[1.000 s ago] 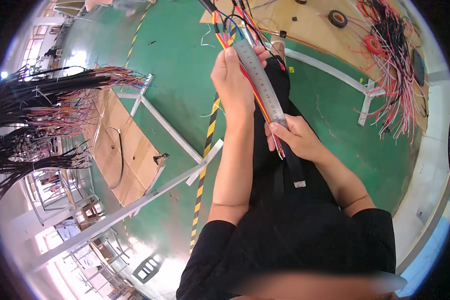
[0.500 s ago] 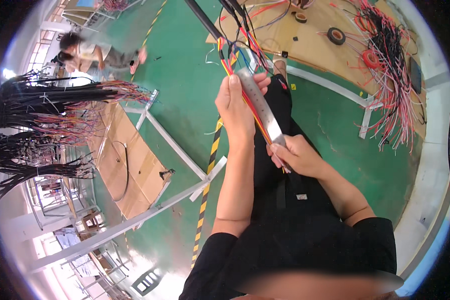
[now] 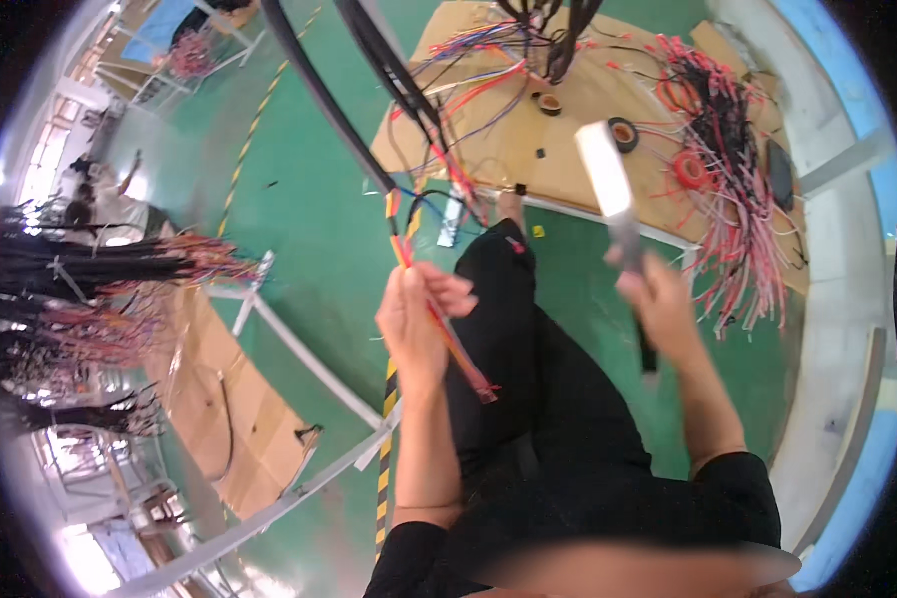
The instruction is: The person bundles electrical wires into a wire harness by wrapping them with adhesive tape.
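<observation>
Since half a second ago the ruler (image 3: 613, 214) has left the wire bundle (image 3: 439, 309): it then lay along the wires with both hands close together, and it now stands well apart to the right, carried off by the right hand (image 3: 658, 309). The view has also swung, bringing more of the board (image 3: 568, 110) into sight.

Key relation: the bundle lies to the left of the ruler with a clear gap of green floor (image 3: 299, 229) and the person's dark trouser leg between them. The bundle's long axis runs from upper left, where it hangs from the black cables (image 3: 369, 70), down to lower right, ending in loose cut tips just below the left hand (image 3: 414, 324). The ruler's long axis is near upright, tilted slightly to the left at the top, so the two axes are roughly parallel.

Left hand: closed round the orange and red wires, thumb side toward the body, forearm rising almost straight from the lower edge.

Right hand: fist closed on the ruler's dark lower end, bright steel blade projecting up over the board's near edge; forearm angled in from the lower right.

Tape rolls (image 3: 623, 133) and loose red wires (image 3: 738, 199) lie on the board beyond.
</observation>
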Available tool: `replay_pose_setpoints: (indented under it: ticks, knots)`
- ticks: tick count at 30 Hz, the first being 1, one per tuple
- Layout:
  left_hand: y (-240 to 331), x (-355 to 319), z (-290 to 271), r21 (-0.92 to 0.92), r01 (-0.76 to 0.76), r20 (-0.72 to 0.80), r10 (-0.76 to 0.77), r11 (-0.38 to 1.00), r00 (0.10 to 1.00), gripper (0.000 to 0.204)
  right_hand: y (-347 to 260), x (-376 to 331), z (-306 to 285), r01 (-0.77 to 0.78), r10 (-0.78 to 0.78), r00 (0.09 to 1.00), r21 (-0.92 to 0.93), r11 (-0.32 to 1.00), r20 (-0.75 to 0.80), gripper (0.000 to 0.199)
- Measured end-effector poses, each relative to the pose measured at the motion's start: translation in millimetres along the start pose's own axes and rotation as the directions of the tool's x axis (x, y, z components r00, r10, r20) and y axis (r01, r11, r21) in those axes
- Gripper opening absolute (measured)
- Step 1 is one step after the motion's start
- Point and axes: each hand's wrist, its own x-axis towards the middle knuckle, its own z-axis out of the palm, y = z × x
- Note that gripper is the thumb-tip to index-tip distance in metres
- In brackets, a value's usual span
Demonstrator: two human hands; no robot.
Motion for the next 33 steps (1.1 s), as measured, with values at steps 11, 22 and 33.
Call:
replay_pose_setpoints:
  ticks: [11, 22, 33]
  knots:
    - [21, 11, -21, 0.219, 0.01, 0.16, -0.046, 0.976, 0.986, 0.033, 101, 164, -93, 0.082, -0.32, 0.94, -0.826, 0.558, -0.122, 0.046]
    - [42, 3, -26, 0.272, 0.008, 0.177, -0.058, 0.962, 0.982, 0.03, 34, 150, -34, 0.105, -0.096, 0.99, -0.079, 0.991, 0.1, 0.029]
    - [58, -21, -43, 0.242, -0.054, 0.373, -0.042, 0.969, 0.927, 0.033, -113, 116, 118, 0.013, -0.381, 0.668, 0.502, 0.865, 0.639, 0.063]
